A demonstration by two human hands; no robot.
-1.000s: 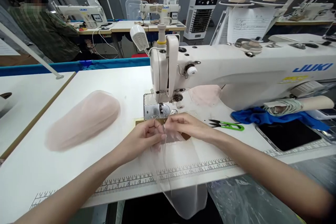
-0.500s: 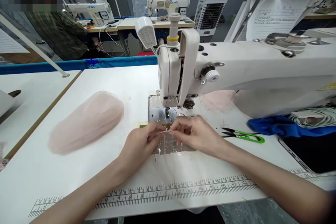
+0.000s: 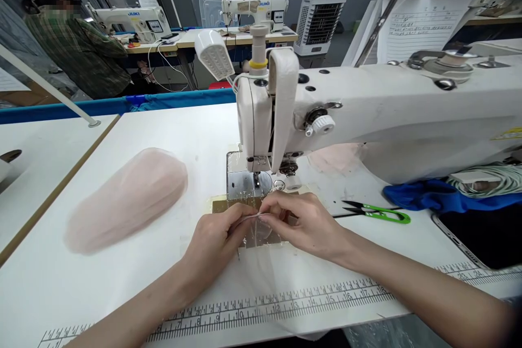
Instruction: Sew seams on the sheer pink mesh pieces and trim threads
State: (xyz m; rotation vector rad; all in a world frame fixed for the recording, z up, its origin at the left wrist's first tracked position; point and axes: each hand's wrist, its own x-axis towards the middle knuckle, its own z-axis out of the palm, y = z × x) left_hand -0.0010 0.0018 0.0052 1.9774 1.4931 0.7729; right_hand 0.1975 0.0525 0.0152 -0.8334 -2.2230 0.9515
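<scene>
My left hand (image 3: 218, 234) pinches the edge of a thin, sheer pale fabric (image 3: 267, 277) between thumb and fingers. Close against it, my right hand (image 3: 302, 223) is closed on the same fabric edge, so the fingertips of both nearly meet. The see-through cloth hangs down from the fingers over the table's front, and its outline is hard to make out. Both hands are just in front of the needle area of a white sewing machine (image 3: 265, 114), above its metal needle plate (image 3: 240, 185) and a brown taped patch (image 3: 222, 205).
Pale pink sheer pieces (image 3: 130, 201) lie at left; more pink fabric (image 3: 336, 157) is behind the needle. Green thread snips (image 3: 383, 213), a blue cloth (image 3: 420, 196) and a phone (image 3: 485, 234) lie at right. A printed ruler (image 3: 228, 312) runs along the front. A person (image 3: 81, 54) sits beyond.
The camera view has shifted slightly, and both hands sit a little lower and farther from the needle. They still pinch the fabric edge.
</scene>
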